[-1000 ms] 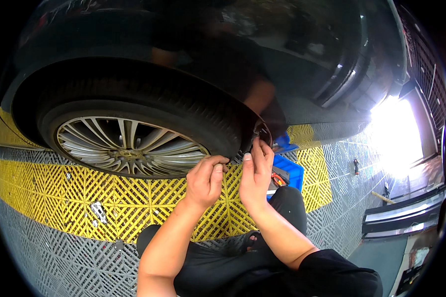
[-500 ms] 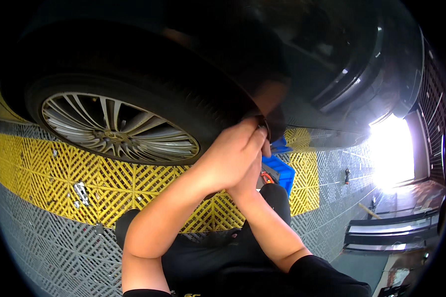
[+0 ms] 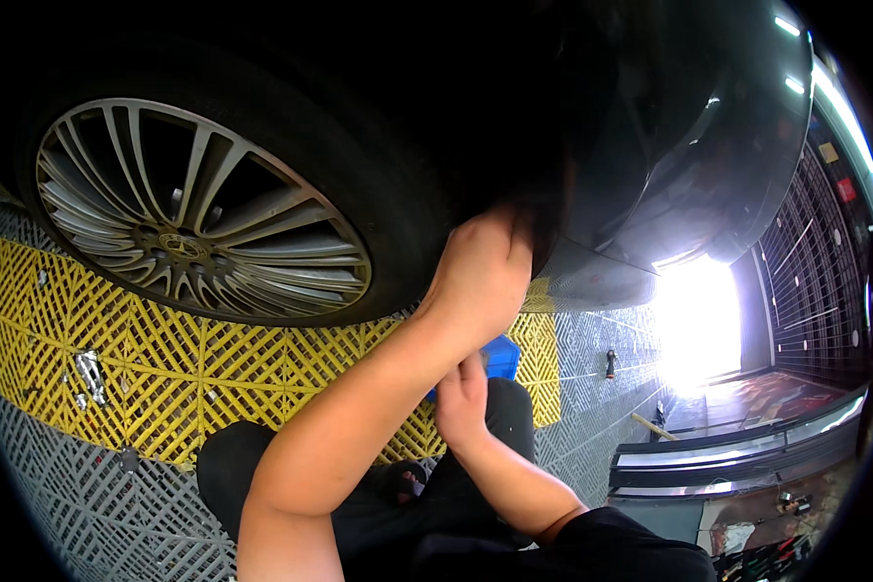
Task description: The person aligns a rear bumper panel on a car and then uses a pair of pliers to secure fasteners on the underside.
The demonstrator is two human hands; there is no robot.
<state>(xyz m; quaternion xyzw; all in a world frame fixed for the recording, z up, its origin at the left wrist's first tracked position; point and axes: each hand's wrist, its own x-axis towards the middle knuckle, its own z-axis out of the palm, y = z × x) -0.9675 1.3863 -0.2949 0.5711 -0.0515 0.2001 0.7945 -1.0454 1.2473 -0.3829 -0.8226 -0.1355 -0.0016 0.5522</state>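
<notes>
Fingers of my left hand (image 3: 483, 267) are out of sight in the dark gap between the tyre (image 3: 388, 262) and the car's bodywork (image 3: 669, 145), so I can't tell what they hold, if anything. My right hand (image 3: 464, 407) is lower, near the blue crate (image 3: 501, 361), fingers bunched, its grip unclear too. Feeling blind, I could scrape my knuckles on the panel's edge if I slipped; anything small I dropped might fall through the slotted yellow floor (image 3: 262, 369).
</notes>
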